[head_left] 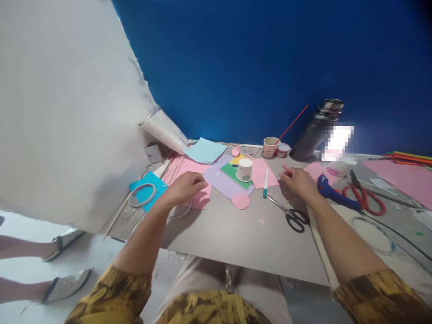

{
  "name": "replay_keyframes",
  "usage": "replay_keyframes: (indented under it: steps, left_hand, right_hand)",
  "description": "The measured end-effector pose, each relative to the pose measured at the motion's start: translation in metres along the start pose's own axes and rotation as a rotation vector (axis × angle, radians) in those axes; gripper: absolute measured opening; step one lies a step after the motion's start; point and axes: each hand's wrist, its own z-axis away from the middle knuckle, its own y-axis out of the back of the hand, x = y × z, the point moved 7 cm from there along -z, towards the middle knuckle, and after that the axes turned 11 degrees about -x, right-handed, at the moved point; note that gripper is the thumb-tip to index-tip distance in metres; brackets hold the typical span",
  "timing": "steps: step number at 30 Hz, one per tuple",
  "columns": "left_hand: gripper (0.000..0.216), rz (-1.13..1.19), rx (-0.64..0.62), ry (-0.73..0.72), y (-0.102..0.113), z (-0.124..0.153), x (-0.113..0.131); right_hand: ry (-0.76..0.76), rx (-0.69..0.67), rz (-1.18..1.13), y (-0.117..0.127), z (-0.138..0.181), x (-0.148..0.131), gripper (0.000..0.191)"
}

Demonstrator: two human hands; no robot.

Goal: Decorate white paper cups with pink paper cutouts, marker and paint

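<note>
Right of the frame's centre, the right hand [299, 182] has its fingers drawn close together, a small pink strip [285, 167] at their tips slanting toward the upper left; whether the grip holds it I cannot tell. Left of centre, the left hand [189, 184] curls over a pink sheet [199, 200], fingertips aimed right, any contents of its grip hidden. Between them a paper cup [245, 170] stands upside down. A white marker [266, 179] points its teal end down the frame, near scissors [297, 220] aimed upper left. Bare table [216, 238] stretches from a pink disc [240, 201] to the front edge, lower centre.
</note>
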Motion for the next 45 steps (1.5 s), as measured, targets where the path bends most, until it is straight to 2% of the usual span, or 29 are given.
replay_keyframes:
  steps: [3,6,8,10,14,19,21,25,33,40,43,45]
  left_hand:
    - [0.034,0.02,-0.061,-0.081,-0.024,-0.025,0.025]
    - [0.079,0.216,0.016,-0.159,-0.04,-0.057,0.05]
    - [0.095,0.347,0.057,-0.231,-0.052,-0.079,0.064]
    - [0.099,0.435,0.096,-0.261,-0.063,-0.097,0.071]
    - [0.091,0.485,0.177,-0.271,-0.078,-0.115,0.07]
    - [0.067,0.476,0.215,-0.266,-0.083,-0.117,0.064]
    - [0.056,0.461,0.237,-0.255,-0.079,-0.114,0.063]
    - [0.045,0.405,0.312,-0.139,-0.066,-0.109,0.052]
    - [0.046,0.272,0.36,-0.096,-0.058,-0.11,0.038]
    - [0.05,0.187,0.378,-0.02,-0.056,-0.11,0.032]
    - [0.073,0.082,0.532,-0.024,-0.047,-0.097,0.041]
    - [0.077,0.007,0.657,-0.143,-0.042,-0.084,0.058]
  right_hand:
    - [-0.004,-0.03,0.004,-0.002,0.002,-0.006,0.019]
    - [-0.01,-0.067,-0.011,-0.007,0.003,-0.011,0.021]
    - [-0.013,-0.09,-0.009,-0.011,0.003,-0.014,0.025]
    - [-0.007,-0.097,0.003,-0.015,0.004,-0.018,0.028]
    - [-0.017,-0.097,0.016,-0.019,0.003,-0.02,0.028]
    - [-0.048,-0.089,0.016,-0.019,0.001,-0.02,0.025]
    - [-0.048,-0.083,0.016,-0.02,-0.001,-0.021,0.025]
    - [-0.054,-0.087,0.001,-0.024,-0.007,-0.023,0.023]
    - [-0.054,-0.053,-0.036,-0.023,-0.015,-0.021,0.049]
    - [-0.097,-0.092,-0.042,-0.025,-0.023,-0.022,0.033]
    - [-0.112,-0.087,-0.061,-0.024,-0.026,-0.024,0.031]
    - [-0.122,-0.088,-0.095,-0.024,-0.028,-0.023,0.031]
